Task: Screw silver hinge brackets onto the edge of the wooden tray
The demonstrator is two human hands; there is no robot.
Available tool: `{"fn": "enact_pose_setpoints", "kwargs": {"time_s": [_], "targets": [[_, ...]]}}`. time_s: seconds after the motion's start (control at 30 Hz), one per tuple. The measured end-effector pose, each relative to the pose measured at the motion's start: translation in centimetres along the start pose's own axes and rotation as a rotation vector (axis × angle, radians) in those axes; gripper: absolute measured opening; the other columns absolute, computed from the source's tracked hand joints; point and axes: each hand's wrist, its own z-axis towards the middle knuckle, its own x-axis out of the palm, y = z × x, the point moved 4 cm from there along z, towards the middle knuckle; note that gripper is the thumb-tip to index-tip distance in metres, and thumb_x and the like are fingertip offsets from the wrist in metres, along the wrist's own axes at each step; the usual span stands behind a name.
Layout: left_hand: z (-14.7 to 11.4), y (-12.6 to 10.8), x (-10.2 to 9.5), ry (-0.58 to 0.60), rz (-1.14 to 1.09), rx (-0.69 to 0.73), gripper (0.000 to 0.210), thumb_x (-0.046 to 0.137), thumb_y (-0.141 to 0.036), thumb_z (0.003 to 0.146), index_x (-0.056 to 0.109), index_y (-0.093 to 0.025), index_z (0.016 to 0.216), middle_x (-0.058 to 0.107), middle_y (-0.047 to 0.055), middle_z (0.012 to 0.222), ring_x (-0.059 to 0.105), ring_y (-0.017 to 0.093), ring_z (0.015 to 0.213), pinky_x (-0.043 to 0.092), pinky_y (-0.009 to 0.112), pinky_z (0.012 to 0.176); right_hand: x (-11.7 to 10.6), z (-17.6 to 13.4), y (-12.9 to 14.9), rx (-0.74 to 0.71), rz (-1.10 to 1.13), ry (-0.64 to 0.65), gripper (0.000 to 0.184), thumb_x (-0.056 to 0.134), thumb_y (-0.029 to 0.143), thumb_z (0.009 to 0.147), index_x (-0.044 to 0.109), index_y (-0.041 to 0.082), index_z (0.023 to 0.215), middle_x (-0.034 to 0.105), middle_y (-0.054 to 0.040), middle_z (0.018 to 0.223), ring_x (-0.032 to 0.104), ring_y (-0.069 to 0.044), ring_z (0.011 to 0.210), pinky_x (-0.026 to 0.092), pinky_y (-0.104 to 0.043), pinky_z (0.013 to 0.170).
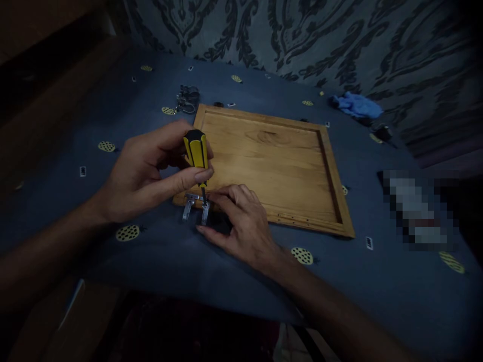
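My left hand [143,173] is closed round the handle of a yellow and black screwdriver [197,153], which stands almost upright, tip down. Its tip meets a small silver metal fitting, which looks like a hinge [205,213], on the near left edge of a wooden framed panel [264,156]. My right hand [243,221] rests over that same edge, with index finger and thumb at the upper and lower ends of the hinge, pinching it. The other fingers are bent over the wood. The exact contact at the screw is too small to make out.
Dark metal hardware [187,99] lies behind the panel's left corner. A crumpled blue cloth [358,105] sits at the back right, near a small dark object [383,132]. A blurred-out item [415,211] lies at the right. A pineapple-print cloth [241,281] covers the table.
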Motion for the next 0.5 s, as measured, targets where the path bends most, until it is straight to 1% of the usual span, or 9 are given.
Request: {"fn": "enact_pose_setpoints", "kwargs": {"time_s": [0.1,0.17,0.23,0.33,0.5], "targets": [[0.02,-0.06,-0.01,-0.010,0.011,-0.004,0.008,0.078,-0.020,0.097,0.072,-0.019,0.102,0.071,-0.001,0.093,0.072,0.013,0.085,0.064,0.025,0.074,0.00,0.02,0.05,0.004,0.005,0.009,0.043,0.072,0.053,0.098,0.070,0.020,0.127,0.074,-0.0126,0.116,0.066,-0.032,0.107,0.057,-0.051,0.089],[0.04,-0.09,-0.08,-0.026,0.007,-0.004,0.009,0.078,-0.019,0.097,0.072,-0.018,0.103,0.072,-0.001,0.093,0.073,0.014,0.086,0.064,0.025,0.075,-0.05,0.02,0.14,-0.003,0.004,0.001,0.044,0.073,0.052,0.098,0.070,0.017,0.126,0.074,-0.0133,0.115,0.067,-0.032,0.107,0.058,-0.051,0.090],[0.05,-0.09,-0.09,-0.027,0.005,-0.007,0.010,0.079,-0.020,0.096,0.072,-0.018,0.102,0.072,-0.001,0.093,0.073,0.014,0.085,0.063,0.024,0.074,-0.07,0.03,0.21,-0.008,-0.002,-0.005,0.045,0.073,0.051,0.098,0.070,0.016,0.126,0.073,-0.0135,0.115,0.067,-0.032,0.107,0.058,-0.050,0.090],[0.01,-0.08,-0.03,-0.017,0.003,-0.003,0.009,0.079,-0.019,0.096,0.072,-0.019,0.102,0.072,-0.001,0.093,0.073,0.013,0.086,0.064,0.024,0.075,-0.07,0.03,0.21,-0.009,-0.008,-0.010,0.044,0.072,0.052,0.099,0.070,0.017,0.127,0.074,-0.0126,0.115,0.067,-0.031,0.106,0.058,-0.049,0.090],[-0.06,0.03,0.10,-0.006,0.002,0.003,0.010,0.078,-0.020,0.097,0.071,-0.019,0.103,0.070,-0.001,0.092,0.072,0.013,0.085,0.064,0.024,0.073,-0.14,0.06,0.26,-0.030,-0.020,-0.019,0.046,0.072,0.051,0.099,0.071,0.013,0.124,0.073,-0.0138,0.113,0.067,-0.031,0.104,0.058,-0.048,0.087]]}}
